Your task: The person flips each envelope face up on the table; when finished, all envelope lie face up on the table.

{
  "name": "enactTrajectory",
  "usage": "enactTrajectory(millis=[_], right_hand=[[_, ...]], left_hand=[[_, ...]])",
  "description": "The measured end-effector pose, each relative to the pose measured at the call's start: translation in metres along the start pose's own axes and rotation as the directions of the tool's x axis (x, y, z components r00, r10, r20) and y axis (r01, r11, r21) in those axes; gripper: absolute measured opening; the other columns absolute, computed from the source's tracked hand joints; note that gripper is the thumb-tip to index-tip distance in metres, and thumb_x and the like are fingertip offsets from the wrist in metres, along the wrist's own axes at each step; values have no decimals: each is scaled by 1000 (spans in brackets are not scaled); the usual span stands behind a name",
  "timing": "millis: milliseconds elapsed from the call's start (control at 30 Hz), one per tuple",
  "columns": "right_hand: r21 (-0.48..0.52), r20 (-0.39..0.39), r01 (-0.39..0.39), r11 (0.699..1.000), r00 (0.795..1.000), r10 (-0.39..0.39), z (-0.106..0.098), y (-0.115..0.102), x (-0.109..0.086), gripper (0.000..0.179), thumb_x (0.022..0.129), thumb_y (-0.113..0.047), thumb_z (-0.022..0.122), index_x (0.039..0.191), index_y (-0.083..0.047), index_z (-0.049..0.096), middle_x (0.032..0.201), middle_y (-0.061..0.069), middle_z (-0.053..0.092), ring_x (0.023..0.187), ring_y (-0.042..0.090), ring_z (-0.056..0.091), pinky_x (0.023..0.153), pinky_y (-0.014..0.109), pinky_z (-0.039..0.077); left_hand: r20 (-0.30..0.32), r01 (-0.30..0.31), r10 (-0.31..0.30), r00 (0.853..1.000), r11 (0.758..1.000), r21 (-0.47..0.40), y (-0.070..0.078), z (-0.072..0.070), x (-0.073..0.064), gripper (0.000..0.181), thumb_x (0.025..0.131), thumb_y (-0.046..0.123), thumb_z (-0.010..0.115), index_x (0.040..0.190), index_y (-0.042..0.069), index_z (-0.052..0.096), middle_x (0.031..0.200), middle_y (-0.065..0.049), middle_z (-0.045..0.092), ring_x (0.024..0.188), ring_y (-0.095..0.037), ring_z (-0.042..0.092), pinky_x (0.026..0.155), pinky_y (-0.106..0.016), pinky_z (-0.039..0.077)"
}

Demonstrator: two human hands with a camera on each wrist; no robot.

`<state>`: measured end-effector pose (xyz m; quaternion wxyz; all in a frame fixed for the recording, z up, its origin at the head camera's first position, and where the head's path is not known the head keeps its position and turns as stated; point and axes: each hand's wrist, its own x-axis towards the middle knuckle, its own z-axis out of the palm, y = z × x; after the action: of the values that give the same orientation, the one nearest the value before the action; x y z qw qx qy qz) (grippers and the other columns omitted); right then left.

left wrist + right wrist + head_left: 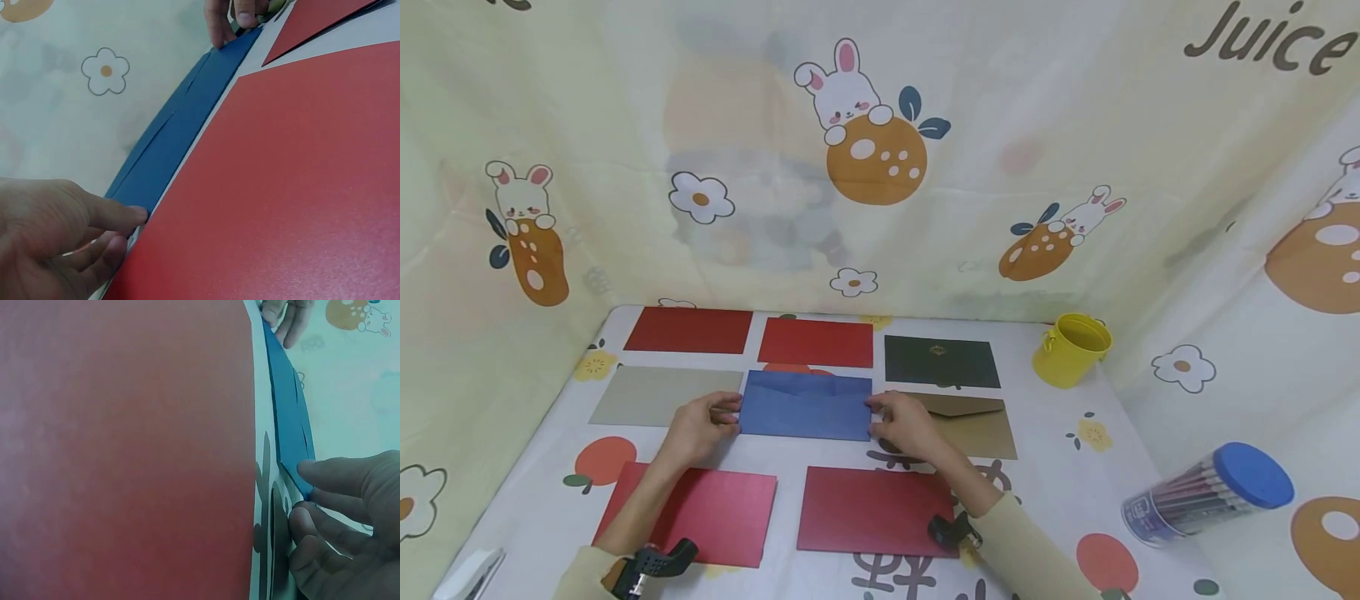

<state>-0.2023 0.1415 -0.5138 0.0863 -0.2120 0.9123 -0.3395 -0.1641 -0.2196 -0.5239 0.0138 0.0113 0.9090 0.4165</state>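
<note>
A blue envelope (807, 408) lies in the middle of the table, its flap side up and a crease along its upper part. My left hand (700, 425) grips its left edge, thumb by the near corner in the left wrist view. At the opposite edge, my right hand (910, 423) pinches the right side, with the thumb on the corner of the blue envelope (290, 406) in the right wrist view. Partly behind my right hand is a khaki envelope (973, 427). A pale grey envelope (658, 396) lies beside my left hand.
Along the back lie a dark red envelope (688, 331), a red envelope (816, 342) and a dark green envelope (940, 362). Nearer are a pinkish-red envelope (730, 517) and a deep red envelope (872, 512), under my forearms. A yellow bucket (1063, 358) and a blue-lidded pen jar (1202, 496) stand right.
</note>
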Motion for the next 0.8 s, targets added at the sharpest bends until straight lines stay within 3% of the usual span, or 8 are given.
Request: enactTrajectory(millis=[400, 800], right_hand=[[-42, 22, 45, 998, 999, -44, 2, 2, 1, 41, 88, -11, 77, 127, -3, 69, 110, 9, 63, 76, 10, 54, 66, 25, 47], [-53, 30, 29, 998, 999, -28, 2, -5, -4, 35, 90, -12, 75, 123, 0, 71, 116, 11, 61, 86, 13, 56, 70, 25, 49]], left_hand=[[-6, -17, 17, 1000, 1000, 1, 0, 0, -2, 50, 87, -1, 75, 134, 2, 61, 118, -18, 70, 97, -29, 70, 84, -43, 58], [-1, -49, 49, 999, 999, 20, -2, 0, -2, 49, 87, -2, 74, 134, 2, 61, 118, -17, 70, 96, -28, 70, 83, -44, 58]])
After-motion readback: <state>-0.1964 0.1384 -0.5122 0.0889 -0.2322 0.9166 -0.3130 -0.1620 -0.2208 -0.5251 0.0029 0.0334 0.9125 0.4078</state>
